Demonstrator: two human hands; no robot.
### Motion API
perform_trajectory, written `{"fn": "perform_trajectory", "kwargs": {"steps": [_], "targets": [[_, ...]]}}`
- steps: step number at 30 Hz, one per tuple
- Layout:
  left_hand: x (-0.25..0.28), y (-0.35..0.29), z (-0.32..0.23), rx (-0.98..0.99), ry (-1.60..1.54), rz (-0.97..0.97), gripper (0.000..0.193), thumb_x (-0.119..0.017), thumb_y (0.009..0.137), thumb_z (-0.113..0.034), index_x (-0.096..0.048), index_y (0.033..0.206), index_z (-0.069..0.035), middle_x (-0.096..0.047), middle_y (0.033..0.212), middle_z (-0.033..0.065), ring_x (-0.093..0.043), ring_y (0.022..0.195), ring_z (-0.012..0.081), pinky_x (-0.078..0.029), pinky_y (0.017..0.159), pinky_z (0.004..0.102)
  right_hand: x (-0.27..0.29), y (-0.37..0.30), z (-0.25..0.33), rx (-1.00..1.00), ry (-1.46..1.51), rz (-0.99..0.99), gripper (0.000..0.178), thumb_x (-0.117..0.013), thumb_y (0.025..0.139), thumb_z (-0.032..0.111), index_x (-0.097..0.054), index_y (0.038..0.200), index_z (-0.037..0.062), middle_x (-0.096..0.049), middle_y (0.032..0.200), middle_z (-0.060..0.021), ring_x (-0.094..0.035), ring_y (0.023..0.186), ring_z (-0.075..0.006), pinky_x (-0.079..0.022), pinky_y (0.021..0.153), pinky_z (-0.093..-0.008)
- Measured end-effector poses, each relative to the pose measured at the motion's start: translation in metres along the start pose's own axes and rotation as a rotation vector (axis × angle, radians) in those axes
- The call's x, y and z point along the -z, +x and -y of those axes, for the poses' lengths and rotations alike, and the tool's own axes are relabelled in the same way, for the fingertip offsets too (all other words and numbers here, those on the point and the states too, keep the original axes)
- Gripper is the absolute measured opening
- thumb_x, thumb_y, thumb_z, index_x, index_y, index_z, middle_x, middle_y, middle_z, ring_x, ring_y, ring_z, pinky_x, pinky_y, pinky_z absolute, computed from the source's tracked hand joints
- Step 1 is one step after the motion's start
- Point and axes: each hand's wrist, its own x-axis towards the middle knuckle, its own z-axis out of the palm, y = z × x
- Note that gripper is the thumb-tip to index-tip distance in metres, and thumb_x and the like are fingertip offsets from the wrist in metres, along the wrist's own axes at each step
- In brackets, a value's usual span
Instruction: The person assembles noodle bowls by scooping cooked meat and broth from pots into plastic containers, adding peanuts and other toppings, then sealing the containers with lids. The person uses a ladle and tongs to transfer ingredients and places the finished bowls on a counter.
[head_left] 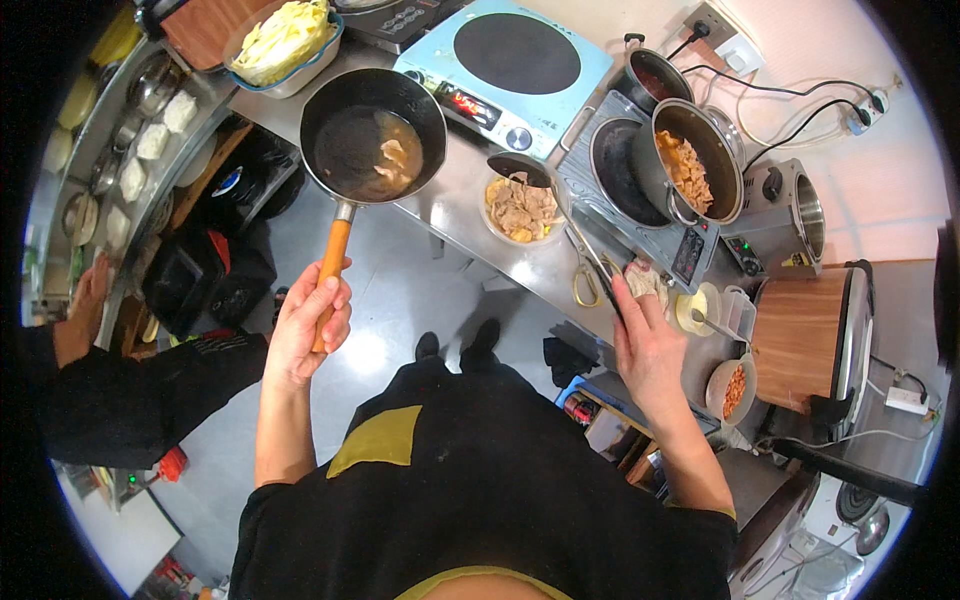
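My left hand [305, 325] is closed round the wooden handle of a black frying pan [345, 130]. The pan is held near the counter's edge, in front of a light-blue induction cooker [424, 68]. A little brownish liquid and a few meat pieces [392, 158] lie in its right part. My right hand [648, 345] grips a long-handled ladle [522, 166], whose dark head is over the far side of a bowl of sliced meat [524, 212]. Whether the ladle touches the meat I cannot tell. Gold-handled scissors [583, 290] lie beside the ladle's handle.
A pot [735, 200] of meat stands on a second cooker [690, 258] at right. A bowl of beans or nuts [735, 388] sits closer. Shredded cabbage [285, 40] fills a dish at far left. Another person's dark sleeve [150, 400] reaches in at left.
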Motion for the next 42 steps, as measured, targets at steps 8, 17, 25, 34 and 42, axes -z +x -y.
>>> {"fn": "perform_trajectory", "kwargs": {"steps": [8,17,25,34,42], "targets": [[0.01,0.004,0.001,-0.016,-0.003,0.063,0.03,-0.053,0.096,-0.018,-0.045,0.118,0.0,-0.046,0.073,0.0004,-0.038,0.042,0.0033,-0.031,0.035,0.0165,0.003,-0.018,0.005,-0.023,-0.069,0.011,0.054,-0.061,0.076,0.0,-0.054,0.128,0.0118,-0.051,0.084,-0.0092,-0.059,0.066,-0.0252,-0.049,0.058,-0.0377],[-0.003,0.012,0.003,0.088,0.063,0.089,0.031,-0.051,0.095,-0.015,-0.043,0.121,-0.002,-0.047,0.074,0.0009,-0.039,0.042,0.0039,-0.032,0.035,0.017,0.027,-0.036,-0.002,-0.266,0.282,-0.1,0.048,-0.059,0.082,0.0,-0.053,0.129,0.008,-0.059,0.091,-0.0122,-0.061,0.076,-0.0233,-0.048,0.07,-0.0295],[-0.035,0.02,0.023,-0.002,0.366,0.141,0.034,-0.05,0.095,-0.015,-0.039,0.124,-0.001,-0.048,0.07,0.0002,-0.041,0.041,0.0044,-0.034,0.035,0.0169,0.022,-0.034,-0.027,-0.482,0.634,-0.165,0.045,-0.057,0.085,0.001,-0.05,0.13,-0.0006,-0.061,0.117,-0.0144,-0.058,0.103,-0.0175,-0.044,0.089,-0.0285],[-0.063,0.03,0.037,-0.049,0.647,0.105,0.037,-0.052,0.095,-0.014,-0.035,0.125,-0.001,-0.044,0.062,-0.0025,-0.042,0.041,0.0054,-0.036,0.036,0.0201,0.004,-0.045,-0.03,-0.53,0.716,-0.22,0.045,-0.059,0.084,0.003,-0.051,0.128,-0.0012,-0.062,0.111,-0.014,-0.059,0.099,-0.0172,-0.044,0.088,-0.0281],[-0.072,0.039,0.044,-0.097,0.805,0.062,0.04,-0.052,0.094,-0.014,-0.035,0.127,0.001,-0.045,0.063,-0.002,-0.043,0.042,0.0056,-0.038,0.038,0.0208,-0.002,-0.057,-0.026,-0.538,0.719,-0.204,0.045,-0.061,0.083,0.002,-0.053,0.126,-0.0017,-0.062,0.111,-0.0162,-0.06,0.099,-0.0216,-0.044,0.089,-0.0301]]}}
